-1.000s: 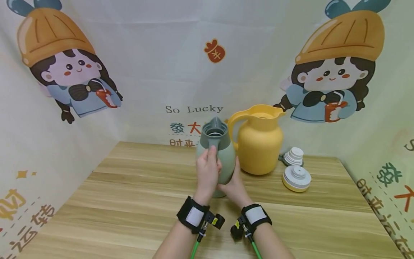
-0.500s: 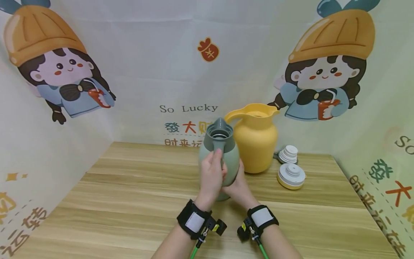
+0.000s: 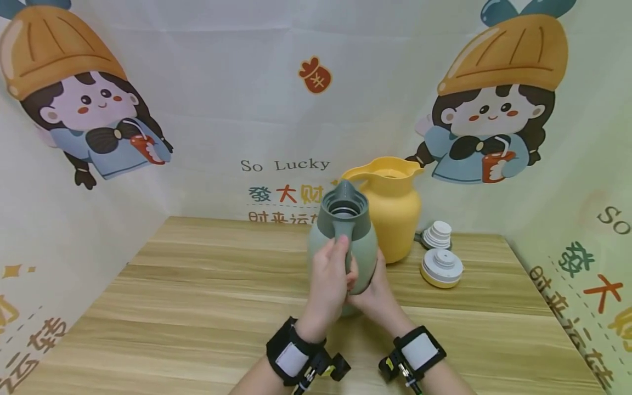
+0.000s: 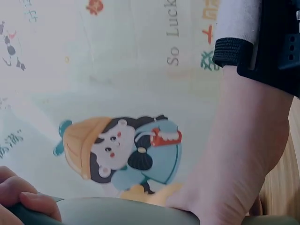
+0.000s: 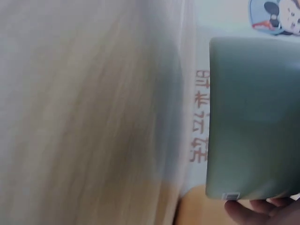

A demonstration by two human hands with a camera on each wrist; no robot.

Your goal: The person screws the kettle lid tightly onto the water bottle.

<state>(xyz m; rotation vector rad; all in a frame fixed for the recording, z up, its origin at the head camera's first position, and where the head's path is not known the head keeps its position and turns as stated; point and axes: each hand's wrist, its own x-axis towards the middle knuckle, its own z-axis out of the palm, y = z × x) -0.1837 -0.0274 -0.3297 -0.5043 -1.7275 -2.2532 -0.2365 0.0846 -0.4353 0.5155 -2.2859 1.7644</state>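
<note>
A pale green thermos jug (image 3: 364, 255) with a darker green collar and an uncovered mouth is in both hands, its spout pointing away. My left hand (image 3: 329, 277) grips the handle, thumb along its top. Low on the right side, my right hand (image 3: 379, 299) holds the body. In the right wrist view the jug (image 5: 255, 117) shows its bottom end apart from the table, and several fingertips (image 5: 241, 213) lie against its side. Only a strip of the jug (image 4: 112, 211) appears in the left wrist view. Its contents cannot be seen.
Behind the green jug to the right stands a yellow jug (image 3: 399, 225), partly covered by it. Farther right on the wooden table (image 3: 197, 291) lie a white stepped stopper (image 3: 438, 235) with a dark green part and a white-and-yellow lid (image 3: 441, 267). A printed cloth (image 3: 222, 82) hangs behind.
Both hands have brought the green jug nearer and a little to the right in the head view. The grip looks the same. The head view has also shifted slightly.
</note>
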